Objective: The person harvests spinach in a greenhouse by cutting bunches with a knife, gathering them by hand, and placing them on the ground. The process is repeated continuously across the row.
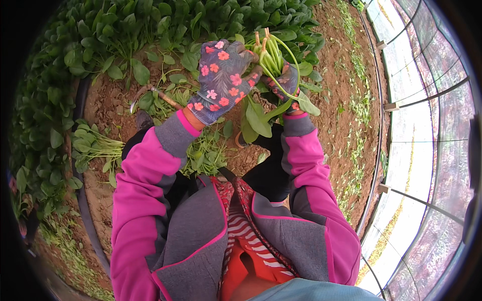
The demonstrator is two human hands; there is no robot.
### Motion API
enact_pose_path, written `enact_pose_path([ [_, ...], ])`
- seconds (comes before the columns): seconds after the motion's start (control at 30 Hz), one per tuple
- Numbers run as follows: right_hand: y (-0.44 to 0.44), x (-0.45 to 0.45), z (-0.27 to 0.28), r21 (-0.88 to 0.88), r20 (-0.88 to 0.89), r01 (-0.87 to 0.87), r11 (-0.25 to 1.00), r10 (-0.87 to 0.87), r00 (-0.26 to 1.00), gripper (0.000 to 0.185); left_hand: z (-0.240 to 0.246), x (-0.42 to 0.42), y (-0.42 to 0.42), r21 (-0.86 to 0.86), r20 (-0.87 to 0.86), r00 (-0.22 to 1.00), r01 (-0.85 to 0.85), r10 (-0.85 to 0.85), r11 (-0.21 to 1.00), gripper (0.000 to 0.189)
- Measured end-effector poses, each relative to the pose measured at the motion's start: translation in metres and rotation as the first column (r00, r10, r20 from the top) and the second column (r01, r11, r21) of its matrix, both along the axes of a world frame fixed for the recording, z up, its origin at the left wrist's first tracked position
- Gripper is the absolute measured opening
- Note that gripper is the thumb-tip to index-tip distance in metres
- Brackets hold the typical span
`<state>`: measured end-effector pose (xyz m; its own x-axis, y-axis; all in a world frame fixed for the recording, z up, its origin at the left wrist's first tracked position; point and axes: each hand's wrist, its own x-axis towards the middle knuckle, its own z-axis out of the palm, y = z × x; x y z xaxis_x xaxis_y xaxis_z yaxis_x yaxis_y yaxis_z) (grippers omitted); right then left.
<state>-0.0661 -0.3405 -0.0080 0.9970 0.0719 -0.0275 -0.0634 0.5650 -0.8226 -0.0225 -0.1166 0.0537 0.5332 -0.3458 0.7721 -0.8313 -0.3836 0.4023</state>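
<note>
My right hand (284,84), in a dark floral glove, is closed around a bunch of leafy greens that look like spinach (272,58), its cut root ends up and its leaves hanging below. One long stem loops around the bunch, with its leaf (308,103) beside my right wrist. My left hand (225,77), in a matching glove, has its fingers curled against the left side of the bunch; whether they pinch a stem is hidden. Below and left of it, a sickle (163,97) with a wooden handle and curved blade lies on loose leaves.
Dense leafy plants (124,22) grow ahead and at left. Cut greens (96,145) lie left of my knee, and loose leaves (205,154) between my legs. A black hose (84,210) runs at left, another (379,113) at right beside a plastic-sheet wall (414,113).
</note>
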Motion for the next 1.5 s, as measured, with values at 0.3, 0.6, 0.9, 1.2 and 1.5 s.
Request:
enact_pose_path([
  [0.3,-0.012,-0.005,-0.003,-0.286,0.052,0.192,0.939,-0.185,0.981,0.049,-0.010,0.043,0.052,-0.178,-0.292,0.954,0.013,-0.066,0.984,0.012],
  [0.6,-0.022,0.007,-0.029,-0.491,0.187,0.192,0.850,-0.113,0.976,0.057,-0.048,0.057,0.028,-0.171,-0.248,0.907,0.305,-0.341,0.937,0.087],
  [0.9,0.030,0.007,-0.003,-0.821,0.364,0.305,0.482,0.031,0.931,0.073,-0.023,0.062,0.007,-0.803,-0.275,0.502,0.349,-0.820,0.483,0.102],
  [1.2,0.051,0.004,-0.021,-0.372,0.249,0.185,0.910,-0.094,0.964,0.054,0.005,0.029,0.018,-0.346,-0.393,0.775,0.374,-0.495,0.860,0.110],
  [1.5,0.075,0.004,-0.038,-0.066,0.103,0.068,0.996,-0.061,0.993,0.048,0.015,0.044,0.029,-0.197,0.004,0.753,0.646,-0.658,0.738,0.088],
])
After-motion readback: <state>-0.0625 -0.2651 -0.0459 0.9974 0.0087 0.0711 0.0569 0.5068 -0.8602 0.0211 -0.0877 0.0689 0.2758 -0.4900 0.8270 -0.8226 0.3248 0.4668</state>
